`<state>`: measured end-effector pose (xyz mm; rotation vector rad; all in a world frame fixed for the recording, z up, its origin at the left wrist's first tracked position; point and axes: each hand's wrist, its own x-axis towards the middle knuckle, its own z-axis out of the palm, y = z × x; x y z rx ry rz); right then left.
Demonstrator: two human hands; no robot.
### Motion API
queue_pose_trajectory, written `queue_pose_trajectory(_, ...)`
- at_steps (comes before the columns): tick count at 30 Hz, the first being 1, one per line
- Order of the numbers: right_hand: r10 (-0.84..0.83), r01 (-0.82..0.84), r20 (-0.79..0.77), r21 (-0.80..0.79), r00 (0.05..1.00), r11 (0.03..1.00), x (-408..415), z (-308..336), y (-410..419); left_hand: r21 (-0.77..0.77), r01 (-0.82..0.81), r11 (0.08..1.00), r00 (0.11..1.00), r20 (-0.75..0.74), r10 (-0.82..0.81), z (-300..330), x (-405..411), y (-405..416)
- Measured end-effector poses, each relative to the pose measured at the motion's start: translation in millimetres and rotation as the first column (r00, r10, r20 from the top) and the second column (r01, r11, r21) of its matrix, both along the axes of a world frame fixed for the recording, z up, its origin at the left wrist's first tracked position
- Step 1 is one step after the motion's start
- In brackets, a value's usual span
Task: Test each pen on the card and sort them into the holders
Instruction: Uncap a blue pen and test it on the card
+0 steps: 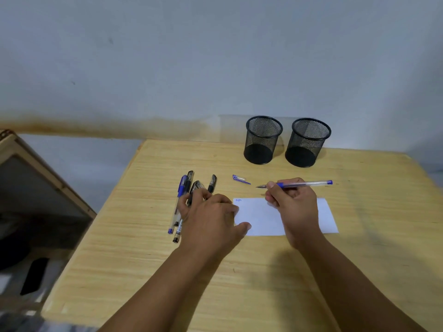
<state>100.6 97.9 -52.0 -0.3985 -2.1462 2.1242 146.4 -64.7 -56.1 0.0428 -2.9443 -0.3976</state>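
Note:
My right hand (293,202) holds an uncapped blue pen (306,183) above the far edge of the white card (259,216), its tip pointing left. A small blue scribble marks the card's far left corner. The pen's blue cap (240,179) lies on the table beyond the card. My left hand (211,215) rests on a bunch of several capped pens (185,188) left of the card, fingers curled over them, thumb touching the card's left edge. Two black mesh holders (262,140) (306,142) stand at the back; no pens show in either.
The wooden table (143,259) ends at a left edge near the pens. Left of it stands a framed panel (36,178), with dark items on the floor below. A wall rises right behind the holders.

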Motion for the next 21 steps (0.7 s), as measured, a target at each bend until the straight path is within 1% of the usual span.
queue_pose_trajectory(3, 0.0, 0.001, -0.006, 0.008, 1.0, 1.0, 6.7, 2.3, 6.7, 0.056, -0.014, 0.998, 0.999, -0.039, 0.016, 0.3, 1.4, 0.4)
queue_pose_trajectory(8, 0.007, -0.009, -0.032, -0.063, 0.999, 0.998, 16.9, 5.4, 19.3, 0.12, -0.017, 0.993, 0.988, -0.149, 0.035, 0.1, -8.4, -10.8)
queue_pose_trajectory(13, 0.026, -0.031, -0.047, -0.092, 0.999, 0.995, 26.2, 8.3, 28.1, 0.15, -0.029, 0.988, 0.994, -0.103, 0.045, 6.5, -40.8, -14.6)
queue_pose_trajectory(15, 0.03, -0.036, -0.053, -0.111, 0.998, 0.993, 31.8, 9.4, 32.1, 0.108, -0.023, 0.994, 0.996, -0.084, 0.032, 8.2, -56.7, -12.0)
queue_pose_trajectory(17, 0.025, -0.033, -0.057, -0.134, 0.998, 0.99, 37.7, 9.7, 36.6, 0.029, 0.0, 1.0, 0.998, -0.068, 0.002, 8.4, -71.6, -8.9)
queue_pose_trajectory(21, 0.027, -0.034, -0.054, -0.118, 0.998, 0.992, 47.8, 10.3, 43.4, -0.095, 0.051, 0.994, 0.999, 0.02, -0.049, 11.7, -92.0, -3.1)
